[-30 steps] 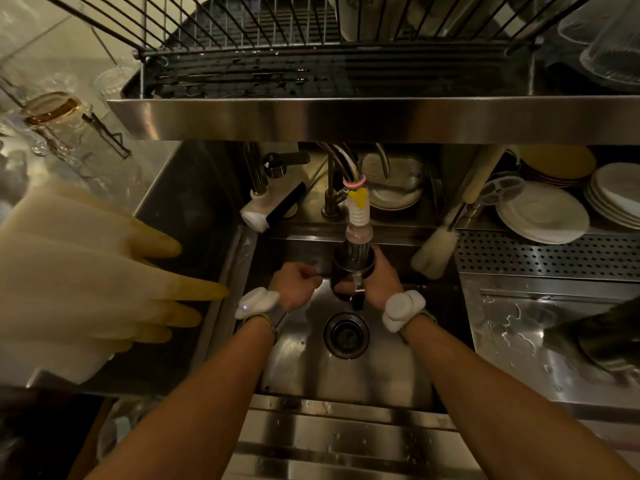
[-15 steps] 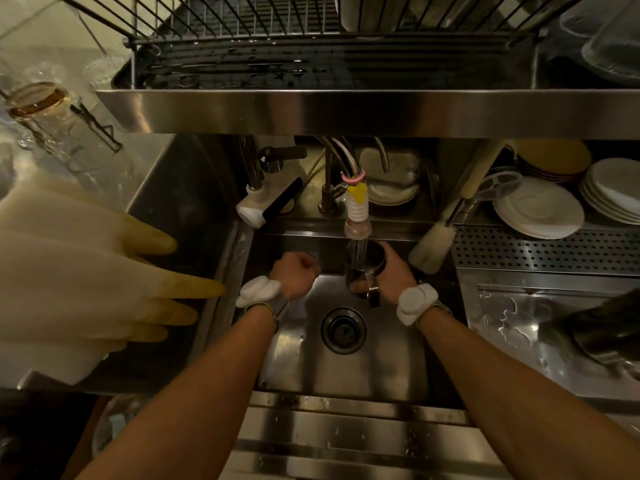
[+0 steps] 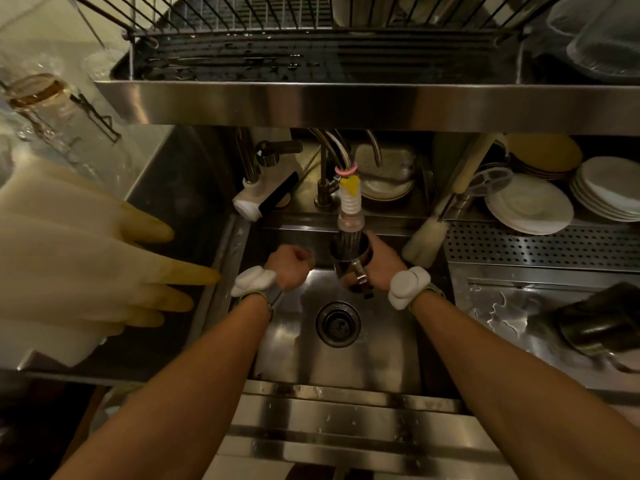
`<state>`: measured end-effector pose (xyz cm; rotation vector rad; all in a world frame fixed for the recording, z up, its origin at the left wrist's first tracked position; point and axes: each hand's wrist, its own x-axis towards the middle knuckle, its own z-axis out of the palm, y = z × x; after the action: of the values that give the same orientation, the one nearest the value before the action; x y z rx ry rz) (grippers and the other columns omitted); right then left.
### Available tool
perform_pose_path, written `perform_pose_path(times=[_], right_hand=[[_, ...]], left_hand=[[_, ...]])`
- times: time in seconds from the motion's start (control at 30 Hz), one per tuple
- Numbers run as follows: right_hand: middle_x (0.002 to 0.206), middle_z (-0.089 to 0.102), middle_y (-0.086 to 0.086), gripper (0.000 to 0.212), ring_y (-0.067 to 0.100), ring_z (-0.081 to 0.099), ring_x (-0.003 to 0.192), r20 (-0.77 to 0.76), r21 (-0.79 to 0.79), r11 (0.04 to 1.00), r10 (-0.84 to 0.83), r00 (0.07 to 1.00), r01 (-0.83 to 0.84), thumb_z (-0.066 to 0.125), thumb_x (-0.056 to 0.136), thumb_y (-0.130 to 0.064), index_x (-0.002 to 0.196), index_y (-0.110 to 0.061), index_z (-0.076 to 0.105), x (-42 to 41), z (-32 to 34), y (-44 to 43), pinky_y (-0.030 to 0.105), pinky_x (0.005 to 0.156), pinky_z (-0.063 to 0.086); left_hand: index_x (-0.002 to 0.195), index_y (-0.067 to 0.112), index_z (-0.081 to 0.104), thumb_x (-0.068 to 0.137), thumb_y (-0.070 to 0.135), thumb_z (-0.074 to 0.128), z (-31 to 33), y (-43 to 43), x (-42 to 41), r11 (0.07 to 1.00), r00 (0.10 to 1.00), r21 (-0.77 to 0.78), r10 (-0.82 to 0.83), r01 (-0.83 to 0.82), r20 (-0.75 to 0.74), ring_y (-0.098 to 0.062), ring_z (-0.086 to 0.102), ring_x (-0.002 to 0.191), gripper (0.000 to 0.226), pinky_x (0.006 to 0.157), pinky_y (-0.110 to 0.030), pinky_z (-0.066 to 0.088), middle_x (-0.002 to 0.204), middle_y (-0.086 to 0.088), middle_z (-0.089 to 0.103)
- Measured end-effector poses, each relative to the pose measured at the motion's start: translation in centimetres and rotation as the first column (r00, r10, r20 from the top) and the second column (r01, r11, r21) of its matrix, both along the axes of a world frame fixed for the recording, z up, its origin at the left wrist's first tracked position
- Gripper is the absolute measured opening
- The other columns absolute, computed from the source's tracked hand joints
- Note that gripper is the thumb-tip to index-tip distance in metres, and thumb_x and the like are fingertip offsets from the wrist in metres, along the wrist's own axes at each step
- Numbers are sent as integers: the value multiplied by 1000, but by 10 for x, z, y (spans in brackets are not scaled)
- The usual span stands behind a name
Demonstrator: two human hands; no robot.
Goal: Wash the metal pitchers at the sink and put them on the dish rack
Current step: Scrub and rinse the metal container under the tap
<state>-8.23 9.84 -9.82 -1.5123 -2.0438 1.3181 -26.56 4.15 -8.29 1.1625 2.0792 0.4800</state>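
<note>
No legible text, label, brand, number or sign on anything at this dim sink.

Pale rubber gloves [image 3: 79,265] hang at left, fingertips yellowed. Glass jar [image 3: 38,95] with brown rim upper left, blurred. White plates [image 3: 528,204] stacked at right on perforated shelf [image 3: 540,245]; yellow plates [image 3: 545,152] behind them. Bottle brush [image 3: 427,242] leans beside plates. White dispenser [image 3: 258,197] lies tilted at left of faucet base.
</note>
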Motion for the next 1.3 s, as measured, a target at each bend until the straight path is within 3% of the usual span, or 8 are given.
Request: perform_pose_path(times=[0.23, 0.37, 0.47, 0.67, 0.93, 1.03, 1.2, 1.3], right_hand=[[127, 59, 13, 48, 32, 56, 117, 299, 162, 984, 26, 954, -77, 61, 88, -29, 132, -14, 47, 20, 27, 4, 40, 100, 43], [123, 61, 12, 55, 31, 58, 112, 393, 198, 969, 59, 918, -147, 69, 82, -29, 130, -13, 45, 27, 42, 5, 39, 102, 40], [115, 64, 11, 58, 33, 58, 106, 497, 212, 957, 68, 865, -197, 73, 77, -34, 125, -17, 45, 31, 48, 7, 36, 91, 46], [123, 58, 5, 61, 31, 44, 115, 679, 222, 900, 133, 722, -375, 73, 74, -36, 126, -23, 45, 35, 66, 10, 37, 85, 43], [132, 50, 9, 69, 35, 36, 125, 830, 110, 857, 199, 522, -503, 71, 76, -30, 137, -26, 39, 21, 88, 18, 47, 97, 38], [133, 48, 12, 61, 37, 32, 128, 862, 89, 838, 205, 463, -538, 65, 82, -25, 138, -25, 40, 15, 97, 18, 49, 101, 33], [134, 47, 13, 53, 39, 29, 130, 880, 108, 799, 201, 431, -592, 54, 89, -22, 140, -26, 41, 10, 108, 15, 48, 102, 29], [131, 49, 11, 61, 38, 33, 127, 859, 114, 833, 191, 475, -541, 65, 81, -27, 137, -25, 42, 7, 100, 13, 50, 99, 36]], left_hand=[[110, 14, 69, 88, 29, 63, 15, -7, 9, 995, 996, -47, -89, 90, 12, -24, 61, 113, 27, 92, -26, 44, 119, -6, 67], [105, 14, 71, 87, 30, 64, 24, -8, 14, 993, 995, -60, -101, 101, 5, -25, 62, 110, 26, 93, -30, 47, 115, -8, 69], [105, 15, 71, 86, 32, 64, 27, -10, 17, 993, 994, -48, -110, 110, -11, -25, 62, 110, 27, 93, -29, 47, 116, -7, 69], [104, 15, 71, 86, 33, 65, 25, -16, 13, 995, 996, -37, -92, 92, 9, -25, 63, 107, 27, 91, -30, 49, 114, -8, 69], [102, 16, 72, 85, 35, 65, 21, -21, 11, 997, 996, -17, -78, 79, 50, -25, 62, 109, 26, 92, -30, 48, 114, -7, 70], [104, 15, 72, 85, 35, 65, 21, -20, 10, 997, 995, -9, -76, 77, 71, -25, 62, 111, 28, 93, -30, 47, 117, -7, 69], [108, 13, 71, 88, 33, 63, 23, -20, 14, 998, 992, 5, -70, 70, 107, -25, 61, 112, 30, 90, -26, 45, 119, -8, 68], [108, 14, 70, 87, 33, 63, 23, -23, 12, 999, 990, 13, -53, 52, 132, -24, 61, 113, 30, 90, -26, 44, 120, -7, 68]])
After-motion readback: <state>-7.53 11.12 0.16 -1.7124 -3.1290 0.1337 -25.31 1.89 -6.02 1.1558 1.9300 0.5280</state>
